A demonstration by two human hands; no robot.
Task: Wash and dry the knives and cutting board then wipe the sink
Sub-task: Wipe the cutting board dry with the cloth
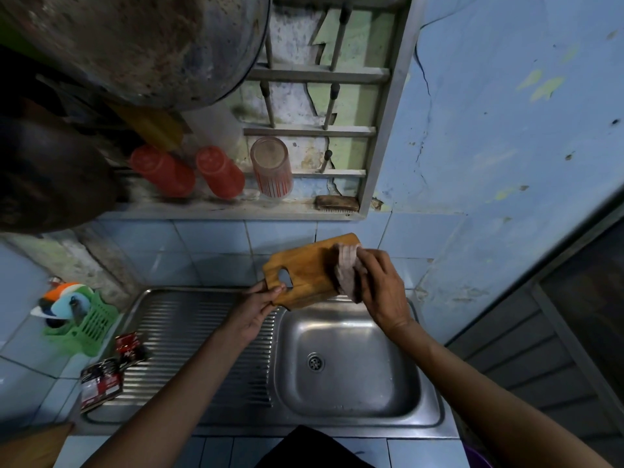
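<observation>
Two hands are sharing the work in the head view, the only view there is: the left hand [258, 304] is pinching the handle end of the wooden cutting board [305, 271], thumb on top beside the hanging hole and fingers [270, 292] curling underneath, while the right hand [378, 285] is curling its fingers around a pale, bunched cloth [347, 270] and pressing it against the board's far end. The board is hanging in the air, tilted, just above the back rim of the sink [351, 422], with the drain [315, 362] below and nearer the person than both sets of fingers. Judging from this, the chief risk is the narrow pinch at the handle: the rubbing at the opposite end is levering against it, so a damp board could be twisting loose and dropping into the basin. The cloth is also sitting at the very edge, where a stroke could be sliding off. No knives are showing anywhere, so I cannot tell where they are lying. Left of the left fingers, on the desk at the edge of the ribbed drainboard [202, 349], red and black sachets [101, 383] are carrying print too small to read, and nothing else is bearing legible writing.
</observation>
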